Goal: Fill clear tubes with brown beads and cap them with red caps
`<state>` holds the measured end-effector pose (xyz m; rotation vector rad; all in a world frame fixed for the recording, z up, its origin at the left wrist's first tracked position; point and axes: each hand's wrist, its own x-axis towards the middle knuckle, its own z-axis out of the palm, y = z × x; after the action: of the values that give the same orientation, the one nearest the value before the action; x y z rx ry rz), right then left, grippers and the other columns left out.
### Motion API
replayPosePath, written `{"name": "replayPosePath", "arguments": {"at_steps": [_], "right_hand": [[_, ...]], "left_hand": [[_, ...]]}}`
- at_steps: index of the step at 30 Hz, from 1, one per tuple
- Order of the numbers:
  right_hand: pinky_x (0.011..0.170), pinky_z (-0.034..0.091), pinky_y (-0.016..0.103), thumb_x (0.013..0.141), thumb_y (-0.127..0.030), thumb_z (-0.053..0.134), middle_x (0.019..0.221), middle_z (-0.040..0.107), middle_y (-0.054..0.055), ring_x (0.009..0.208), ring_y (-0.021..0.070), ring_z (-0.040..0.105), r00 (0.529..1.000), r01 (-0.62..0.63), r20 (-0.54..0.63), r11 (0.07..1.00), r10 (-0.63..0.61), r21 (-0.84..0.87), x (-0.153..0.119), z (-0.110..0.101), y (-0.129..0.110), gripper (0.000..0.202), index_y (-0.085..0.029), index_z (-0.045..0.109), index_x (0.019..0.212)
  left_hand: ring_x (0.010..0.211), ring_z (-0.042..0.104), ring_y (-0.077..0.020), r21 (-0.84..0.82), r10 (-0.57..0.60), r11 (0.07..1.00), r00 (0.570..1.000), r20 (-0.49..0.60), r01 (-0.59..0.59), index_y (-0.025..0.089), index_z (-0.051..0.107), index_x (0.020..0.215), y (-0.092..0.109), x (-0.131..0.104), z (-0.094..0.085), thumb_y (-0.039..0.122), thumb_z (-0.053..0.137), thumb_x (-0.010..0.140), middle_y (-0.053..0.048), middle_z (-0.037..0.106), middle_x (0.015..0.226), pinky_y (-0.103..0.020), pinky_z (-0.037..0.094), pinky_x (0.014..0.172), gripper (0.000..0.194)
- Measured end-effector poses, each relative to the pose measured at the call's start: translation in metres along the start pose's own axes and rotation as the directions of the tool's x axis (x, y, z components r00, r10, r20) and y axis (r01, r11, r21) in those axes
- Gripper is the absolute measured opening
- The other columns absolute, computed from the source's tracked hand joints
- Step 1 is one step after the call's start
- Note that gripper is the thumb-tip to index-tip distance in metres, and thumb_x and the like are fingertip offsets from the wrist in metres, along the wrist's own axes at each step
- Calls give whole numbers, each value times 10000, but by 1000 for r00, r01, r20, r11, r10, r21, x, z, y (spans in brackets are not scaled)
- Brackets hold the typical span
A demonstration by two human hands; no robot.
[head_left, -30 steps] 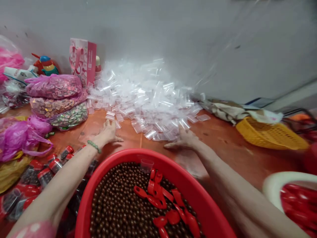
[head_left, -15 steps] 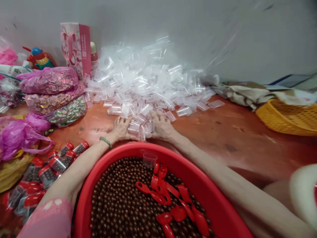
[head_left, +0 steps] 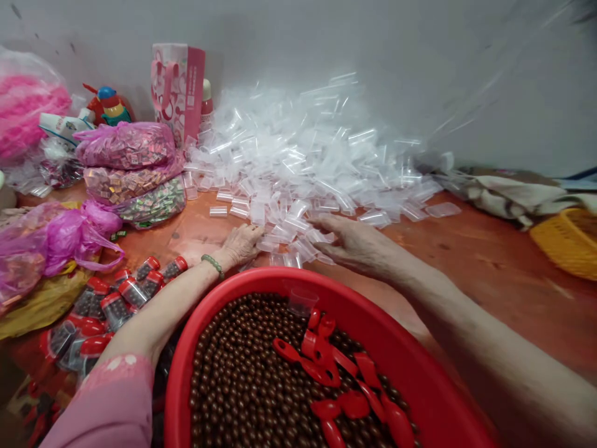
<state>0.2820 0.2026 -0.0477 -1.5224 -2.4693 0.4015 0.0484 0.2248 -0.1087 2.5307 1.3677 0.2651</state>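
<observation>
My left hand (head_left: 242, 244), a green bead bracelet above its wrist, lies open on the table at the left side of some small clear plastic cups (head_left: 298, 239). Facing it from the right, my right hand (head_left: 352, 242) is open with fingers apart, its fingertips at the same cups. Behind both hands rises a big heap of such clear cups (head_left: 298, 143). Close in front of me stands a red tub (head_left: 265, 274) of round brown chocolate balls (head_left: 237, 367). On the balls lie several red plastic spoons (head_left: 321, 358) and one clear cup (head_left: 302, 301).
Filled jars with red lids (head_left: 133, 291) lie left of the tub. Pink bags of small packets (head_left: 128, 146), a purple bag (head_left: 74, 239) and a pink-white gift bag (head_left: 175, 93) stand farther left. At the right are a yellow basket (head_left: 564, 242) and cloth (head_left: 508, 193).
The view has swung left, so things sit farther right in the picture. My right hand has moved outward from the near cups, and the gap between my hands is wider.
</observation>
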Motion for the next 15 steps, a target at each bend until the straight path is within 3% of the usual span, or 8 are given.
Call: {"name": "replayPosePath", "arguments": {"at_steps": [5,10,15], "right_hand": [[824,530,383,742,-508,659,1176,668,127,991,275,656,996,92,10,994,-93,66,19,5,-35,666,-176,552,1309],[827,520,392,802,-466,588,1101,687,114,930,259,663,995,96,-35,983,-92,154,31,18,-52,481,-186,624,1192],[723,534,365,840,-480,483,981,691,90,826,241,655,996,35,-93,970,-13,241,32,11,-68,384,-200,610,1071]], "left_hand": [[906,640,-259,-40,21,999,1000,-22,-22,103,621,1107,-2,4,-12,438,533,888,-141,698,988,-342,490,783,409],[838,668,-258,-94,76,992,996,-36,-79,94,679,1030,4,3,-34,467,591,848,-138,724,897,-327,491,743,424],[819,666,-210,-177,118,975,989,-88,-132,103,699,985,8,-3,-57,389,592,838,-65,716,838,-284,474,709,339]]}}
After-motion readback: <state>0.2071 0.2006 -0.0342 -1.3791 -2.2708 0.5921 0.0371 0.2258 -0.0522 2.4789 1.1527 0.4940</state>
